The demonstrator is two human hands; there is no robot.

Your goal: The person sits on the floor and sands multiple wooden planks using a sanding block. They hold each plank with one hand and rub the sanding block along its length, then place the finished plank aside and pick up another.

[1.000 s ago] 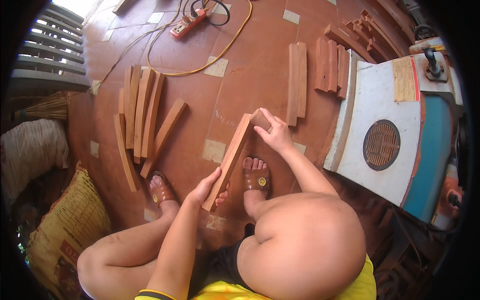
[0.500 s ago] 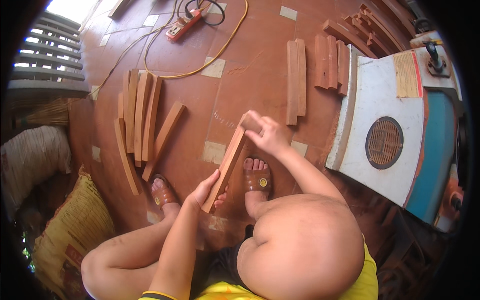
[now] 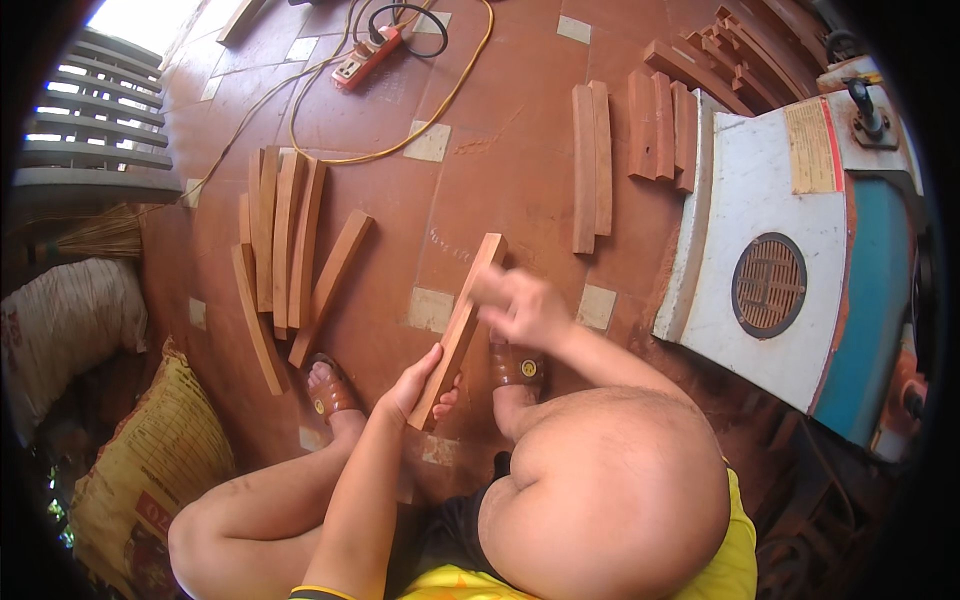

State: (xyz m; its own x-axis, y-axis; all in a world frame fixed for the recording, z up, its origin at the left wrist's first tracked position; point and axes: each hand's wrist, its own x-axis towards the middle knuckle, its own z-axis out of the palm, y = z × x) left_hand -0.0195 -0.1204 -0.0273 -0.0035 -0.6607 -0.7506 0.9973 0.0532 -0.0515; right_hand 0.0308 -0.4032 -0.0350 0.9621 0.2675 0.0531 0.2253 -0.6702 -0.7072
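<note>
A straight strip of wood slants up and away over the floor between my feet. Its near end is gripped by my left hand, thumb on one side and fingers curled round the other. Along the strip's far half, my right hand is closed and smeared by motion. Under its fingers a small flat brown piece lies against the wood; blur hides what kind it is.
Several wooden strips lie to the left, and two more to the right. A white-and-teal machine stands at the right. A power strip with cords lies far off. Sacks sit at the left.
My right hand has slid from the strip's far end back toward me, along the wood, with the brown piece. My left hand keeps its hold on the near end.
</note>
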